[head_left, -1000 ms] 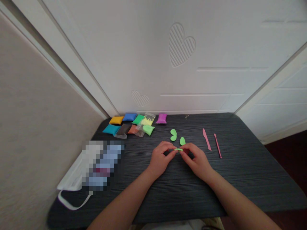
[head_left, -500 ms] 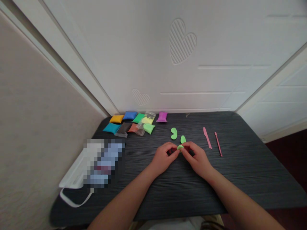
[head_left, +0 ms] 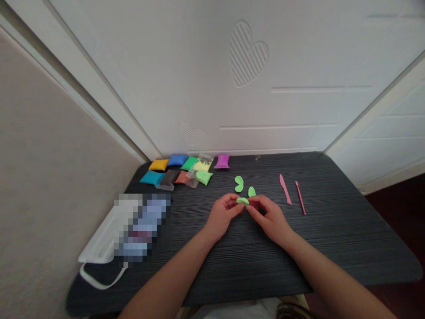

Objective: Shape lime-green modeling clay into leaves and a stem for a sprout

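Between the fingertips of my left hand [head_left: 222, 215] and my right hand [head_left: 268, 218] is a small flattened piece of light green modelling clay [head_left: 242, 201]. Both hands pinch it from either side, just above the dark table. Right behind my fingers lies a green clay oval [head_left: 252, 192], its lower end partly covered by my right hand. A little farther back and to the left sits a curved, notched green clay shape [head_left: 239, 184].
A pink plastic knife [head_left: 285, 189] and a thin pink modelling stick [head_left: 300, 197] lie to the right. Several coloured clay packets, including a purple one [head_left: 222, 161], line the back left. A white face mask [head_left: 102, 241] lies beside a blurred item at the left on the dark table [head_left: 252, 274].
The clay piece has turned between my fingers and now shows a longer, flatter shape. My hands are slightly farther apart. The whole view has shifted a little.
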### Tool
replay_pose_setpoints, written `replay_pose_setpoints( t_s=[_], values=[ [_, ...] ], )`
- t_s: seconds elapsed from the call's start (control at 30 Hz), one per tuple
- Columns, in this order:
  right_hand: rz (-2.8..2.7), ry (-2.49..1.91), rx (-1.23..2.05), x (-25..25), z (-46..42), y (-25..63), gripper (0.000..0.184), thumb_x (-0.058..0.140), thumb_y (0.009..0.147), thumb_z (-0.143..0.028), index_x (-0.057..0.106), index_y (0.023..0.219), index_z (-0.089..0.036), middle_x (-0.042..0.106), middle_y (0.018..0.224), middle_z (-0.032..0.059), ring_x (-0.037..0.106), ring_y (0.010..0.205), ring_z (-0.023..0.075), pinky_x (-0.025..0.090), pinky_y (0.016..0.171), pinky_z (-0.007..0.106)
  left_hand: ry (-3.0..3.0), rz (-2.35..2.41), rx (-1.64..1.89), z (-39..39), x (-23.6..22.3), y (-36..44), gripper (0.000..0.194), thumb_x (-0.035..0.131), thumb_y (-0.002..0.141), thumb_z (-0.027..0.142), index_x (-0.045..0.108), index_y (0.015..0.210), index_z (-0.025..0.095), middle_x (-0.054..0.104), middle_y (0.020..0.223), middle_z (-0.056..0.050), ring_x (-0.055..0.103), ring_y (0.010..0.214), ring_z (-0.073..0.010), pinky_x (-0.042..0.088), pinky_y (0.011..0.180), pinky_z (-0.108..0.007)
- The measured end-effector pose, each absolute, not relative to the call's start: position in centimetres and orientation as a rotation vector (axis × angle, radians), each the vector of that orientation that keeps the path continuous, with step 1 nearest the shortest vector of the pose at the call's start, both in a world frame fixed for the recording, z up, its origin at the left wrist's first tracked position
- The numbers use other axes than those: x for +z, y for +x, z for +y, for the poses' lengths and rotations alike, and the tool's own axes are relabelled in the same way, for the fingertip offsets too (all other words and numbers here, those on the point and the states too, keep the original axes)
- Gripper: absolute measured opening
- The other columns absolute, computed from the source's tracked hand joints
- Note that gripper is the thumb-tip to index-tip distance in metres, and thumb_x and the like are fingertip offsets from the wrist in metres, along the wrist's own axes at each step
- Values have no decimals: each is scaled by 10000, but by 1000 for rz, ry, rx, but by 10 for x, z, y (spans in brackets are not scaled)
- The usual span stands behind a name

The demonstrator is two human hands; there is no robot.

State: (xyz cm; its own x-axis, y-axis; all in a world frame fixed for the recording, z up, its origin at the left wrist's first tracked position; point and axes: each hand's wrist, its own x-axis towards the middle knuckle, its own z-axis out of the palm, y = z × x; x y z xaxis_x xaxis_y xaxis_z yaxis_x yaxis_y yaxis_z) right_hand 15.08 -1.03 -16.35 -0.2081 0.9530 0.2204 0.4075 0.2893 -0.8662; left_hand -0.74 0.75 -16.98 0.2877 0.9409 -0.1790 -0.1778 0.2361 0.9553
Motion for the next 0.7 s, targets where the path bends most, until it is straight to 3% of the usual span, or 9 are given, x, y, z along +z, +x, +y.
replay_pose_setpoints(
  t_s=[0.17,0.7],
  values=[
    [-1785,-1261,824,-160,-10,152,86,501,816,-225,567,867,-207,563,801,16,522,706,135,426,659,270,1092,938,888,5,-170,-6,170,646,682,263,587,791,148,611,750,7,542,695,-107,413,697,-232],
    [-1728,-1324,967,-163,-9,153,121,502,810,-272,549,896,-199,570,745,-5,515,658,125,418,621,251,1573,1183,902,5,-174,-12,225,524,781,370,614,855,178,604,770,-11,538,702,-135,413,657,-247]
  ],
)
